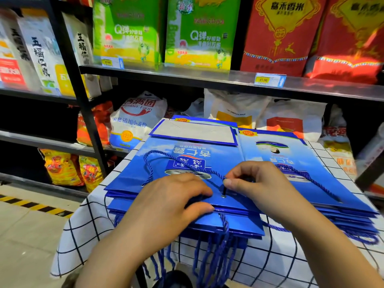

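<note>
One twisted cord (155,151) (glossy paper bag (128,179))

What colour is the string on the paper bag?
Blue string, same as the bag; head view shows it best.

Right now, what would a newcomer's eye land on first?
Blue paper bags lie stacked on a checked cloth, centre frame. The right hand pinches a blue cord above an eyelet while the left hand grips the edge of the top bag. Green sacks and red sacks line the shelf behind.
</note>
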`<act>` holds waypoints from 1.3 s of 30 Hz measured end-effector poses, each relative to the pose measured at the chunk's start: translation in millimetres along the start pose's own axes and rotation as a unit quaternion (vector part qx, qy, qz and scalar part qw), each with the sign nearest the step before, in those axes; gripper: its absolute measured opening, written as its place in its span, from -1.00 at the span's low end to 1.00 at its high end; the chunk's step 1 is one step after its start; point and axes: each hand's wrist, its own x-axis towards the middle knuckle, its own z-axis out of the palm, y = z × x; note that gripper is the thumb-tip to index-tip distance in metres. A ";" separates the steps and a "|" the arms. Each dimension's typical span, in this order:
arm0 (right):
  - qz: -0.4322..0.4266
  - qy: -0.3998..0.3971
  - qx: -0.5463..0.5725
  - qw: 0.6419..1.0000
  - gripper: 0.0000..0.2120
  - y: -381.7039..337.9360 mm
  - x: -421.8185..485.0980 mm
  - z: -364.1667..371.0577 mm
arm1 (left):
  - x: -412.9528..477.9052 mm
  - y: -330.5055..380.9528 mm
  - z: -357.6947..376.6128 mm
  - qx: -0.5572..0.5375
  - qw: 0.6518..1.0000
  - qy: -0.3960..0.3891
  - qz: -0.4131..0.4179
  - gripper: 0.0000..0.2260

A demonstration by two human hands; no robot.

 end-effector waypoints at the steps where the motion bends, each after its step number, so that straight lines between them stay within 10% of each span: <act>1: -0.003 0.005 -0.012 1.000 -0.87 0.9 0.1 0.7 | 0.0 0.0 0.0 -0.001 1.000 -0.001 0.000 -0.50; 28: -0.001 0.047 0.032 0.998 -0.82 5.6 -1.6 10.4 | -0.7 5.0 2.5 -0.004 0.999 0.050 0.015 -0.64; 39: -0.169 -0.077 -0.210 0.960 -0.60 6.1 -14.1 -7.8 | 3.0 12.2 2.4 0.075 0.988 0.133 0.020 -0.75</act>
